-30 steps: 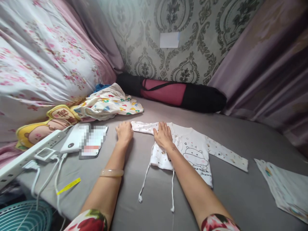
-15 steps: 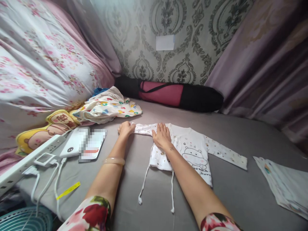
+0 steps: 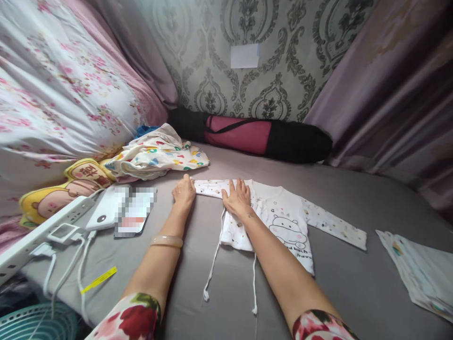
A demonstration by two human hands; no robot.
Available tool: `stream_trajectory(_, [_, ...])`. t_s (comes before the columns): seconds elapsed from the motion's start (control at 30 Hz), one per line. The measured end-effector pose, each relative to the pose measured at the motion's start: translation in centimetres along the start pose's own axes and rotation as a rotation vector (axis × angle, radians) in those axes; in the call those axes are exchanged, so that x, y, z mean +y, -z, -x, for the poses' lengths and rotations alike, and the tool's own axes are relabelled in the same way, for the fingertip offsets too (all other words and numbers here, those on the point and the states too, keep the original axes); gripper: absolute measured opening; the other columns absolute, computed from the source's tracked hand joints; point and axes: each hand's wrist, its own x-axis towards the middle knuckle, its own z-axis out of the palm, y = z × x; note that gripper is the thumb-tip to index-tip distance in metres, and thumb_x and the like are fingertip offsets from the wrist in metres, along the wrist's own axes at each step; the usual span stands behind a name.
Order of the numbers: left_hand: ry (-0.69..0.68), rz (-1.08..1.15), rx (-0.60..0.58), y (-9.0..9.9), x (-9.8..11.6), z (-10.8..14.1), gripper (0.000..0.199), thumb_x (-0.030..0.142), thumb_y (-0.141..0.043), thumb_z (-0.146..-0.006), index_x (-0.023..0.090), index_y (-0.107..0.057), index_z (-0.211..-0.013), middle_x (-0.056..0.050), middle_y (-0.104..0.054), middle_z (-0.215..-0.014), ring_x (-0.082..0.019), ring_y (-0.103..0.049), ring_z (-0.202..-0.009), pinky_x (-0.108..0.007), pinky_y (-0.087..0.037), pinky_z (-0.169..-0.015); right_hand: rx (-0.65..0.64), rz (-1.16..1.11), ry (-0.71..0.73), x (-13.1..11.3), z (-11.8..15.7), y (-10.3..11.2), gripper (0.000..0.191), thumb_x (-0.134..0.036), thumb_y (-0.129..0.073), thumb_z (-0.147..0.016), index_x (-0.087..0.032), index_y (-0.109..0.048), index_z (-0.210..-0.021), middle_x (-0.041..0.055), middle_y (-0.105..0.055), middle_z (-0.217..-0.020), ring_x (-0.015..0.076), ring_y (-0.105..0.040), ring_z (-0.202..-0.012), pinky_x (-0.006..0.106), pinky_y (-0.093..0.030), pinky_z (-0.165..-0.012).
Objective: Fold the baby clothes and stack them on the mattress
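A small white baby shirt point(image 3: 260, 189) with a hippo drawing, patterned sleeves and two loose tie strings lies spread on the grey bed sheet point(image 3: 339, 293). My left hand point(image 3: 184, 191) is closed on the cuff end of the sleeve at the left, with a pale bangle on that wrist. That sleeve stretches straight between my hands. My right hand point(image 3: 237, 198) rests flat on the shirt near the shoulder, fingers extended and slightly apart. The other sleeve point(image 3: 336, 224) reaches out to the right, untouched.
Folded white clothes point(image 3: 417, 269) lie at the right. To the left are a power strip point(image 3: 42, 236) with cables, a white power bank point(image 3: 108, 208), a phone point(image 3: 136, 212) and a yellow cushion point(image 3: 53, 198). Crumpled clothing point(image 3: 159, 153) and a long black-and-red bag point(image 3: 240, 134) lie behind.
The left sleeve looks a little flatter and straighter. My left hand has shifted very slightly at the cuff; my right hand stays on the shirt. The camera view has moved slightly.
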Motion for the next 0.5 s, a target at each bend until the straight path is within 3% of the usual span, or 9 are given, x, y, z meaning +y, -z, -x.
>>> stream_trajectory(0.1, [-0.003, -0.029, 0.01, -0.1, -0.1, 0.0, 0.028, 0.03, -0.037, -0.095, 0.014, -0.053, -0.111, -0.02, -0.067, -0.106, -0.033, -0.063, -0.103, -0.042, -0.048, -0.081, 0.01, -0.005, 0.012, 0.1, 0.2, 0.0, 0.059, -0.049, -0.029, -0.096, -0.024, -0.033, -0.149, 0.0132, -0.02, -0.159, 0.0286, -0.013, -0.145, 0.045, -0.005, -0.114])
stream_trajectory(0.2, [-0.021, -0.053, 0.149, -0.4, 0.0, 0.0, 0.03, 0.028, -0.043, -0.092, 0.008, -0.053, -0.112, -0.025, -0.063, -0.111, -0.036, -0.059, -0.109, -0.045, -0.047, -0.085, 0.015, -0.004, 0.012, 0.1, 0.3, 0.0, 0.057, -0.049, -0.029, -0.096, -0.027, -0.034, -0.149, 0.0118, -0.02, -0.159, 0.0288, -0.013, -0.145, 0.046, -0.004, -0.113])
stream_trajectory(0.3, [-0.27, 0.004, 0.251, -1.0, 0.7, 0.2, 0.034, 0.028, -0.041, -0.092, 0.008, -0.054, -0.117, -0.023, -0.059, -0.123, -0.034, -0.053, -0.118, -0.046, -0.042, -0.096, 0.016, -0.004, 0.006, 0.0, 0.3, -0.1, 0.057, -0.05, -0.029, -0.096, -0.028, -0.034, -0.149, 0.0109, -0.019, -0.159, 0.0282, -0.012, -0.145, 0.046, -0.004, -0.113])
stream_trajectory(0.4, [-0.696, 0.087, 0.111, -2.1, 1.7, 0.7, 0.041, 0.03, -0.03, -0.097, 0.014, -0.053, -0.128, -0.014, -0.054, -0.137, -0.025, -0.043, -0.133, -0.043, -0.029, -0.112, 0.018, -0.003, 0.001, 0.0, 0.3, -0.1, 0.058, -0.049, -0.029, -0.096, -0.028, -0.033, -0.149, 0.0109, -0.018, -0.159, 0.0278, -0.011, -0.145, 0.046, -0.004, -0.113])
stream_trajectory(0.43, [-0.783, 0.083, 0.03, -2.5, 1.9, 0.9, 0.044, 0.031, -0.027, -0.098, 0.015, -0.051, -0.131, -0.011, -0.051, -0.141, -0.023, -0.039, -0.137, -0.042, -0.025, -0.114, 0.015, 0.0, 0.0, 0.0, 0.3, -0.1, 0.058, -0.049, -0.029, -0.096, -0.028, -0.032, -0.149, 0.0109, -0.018, -0.159, 0.0277, -0.011, -0.146, 0.046, -0.004, -0.113])
stream_trajectory(0.5, [-0.814, 0.031, -0.107, -3.1, 2.2, 1.1, 0.048, 0.035, -0.024, -0.099, 0.018, -0.048, -0.137, -0.009, -0.045, -0.148, -0.023, -0.032, -0.141, -0.044, -0.021, -0.116, 0.012, 0.001, 0.001, 0.0, 0.3, -0.2, 0.058, -0.049, -0.029, -0.096, -0.028, -0.031, -0.15, 0.0106, -0.018, -0.159, 0.0276, -0.011, -0.146, 0.045, -0.003, -0.114])
